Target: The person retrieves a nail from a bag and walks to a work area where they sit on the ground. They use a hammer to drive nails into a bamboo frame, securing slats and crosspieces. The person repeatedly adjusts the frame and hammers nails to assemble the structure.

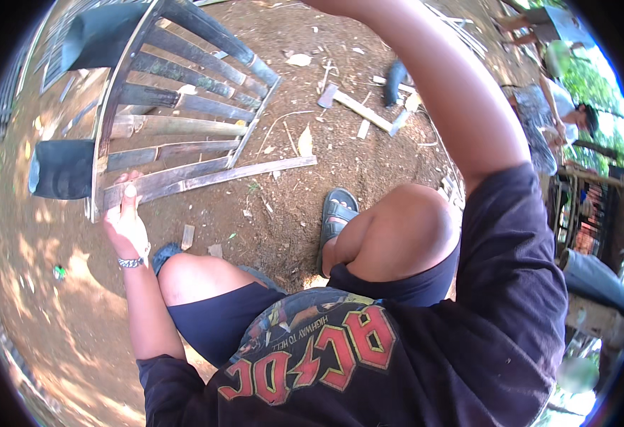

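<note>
The left hand [125,226] is closed on the near slat [205,176] of a bamboo rack [177,107] on the dirt, far left. The right hand is raised out of view, its grip unknowable. Pinning that slat firmly probably keeps any blow true.

Head-worn fisheye, close, facing downward

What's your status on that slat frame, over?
Left hand gripping long bamboo slat against slatted frame. Right hand raised out of frame. Hatchet lying beyond.
</note>
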A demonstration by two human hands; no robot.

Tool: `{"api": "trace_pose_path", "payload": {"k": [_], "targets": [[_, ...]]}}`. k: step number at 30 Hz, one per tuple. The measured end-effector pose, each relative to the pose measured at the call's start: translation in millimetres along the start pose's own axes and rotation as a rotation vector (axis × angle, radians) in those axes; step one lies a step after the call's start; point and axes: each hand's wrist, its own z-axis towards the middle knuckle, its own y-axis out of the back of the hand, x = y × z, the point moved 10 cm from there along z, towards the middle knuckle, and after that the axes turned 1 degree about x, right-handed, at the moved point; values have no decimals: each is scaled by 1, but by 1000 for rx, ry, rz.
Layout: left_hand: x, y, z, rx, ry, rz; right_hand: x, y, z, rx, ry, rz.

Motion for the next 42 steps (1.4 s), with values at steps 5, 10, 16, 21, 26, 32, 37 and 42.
{"api": "trace_pose_path", "payload": {"k": [5,10,16,21,26,32,37,42], "targets": [[-35,-23,13,56,-71,30,-148,5,-254,175,-631,-235],[-34,-45,25,60,-132,42,-84,-34,-557,692,-1430,101],[-62,-65,38,34,-168,277,87,-116,-732,730,-1953,616],[-61,-78,55,10,-191,285,113,-143,-716,655,-1918,670],[-60,-80,62,4,-179,186,84,-173,-660,540,-1770,722],[-67,-81,69,-74,-115,58,53,-213,-596,507,-1524,835],[-71,-49,59,-116,-53,-198,45,-227,-513,530,-1259,989],[-66,6,36,-338,-50,-326,72,-270,-440,850,-560,645]]}}
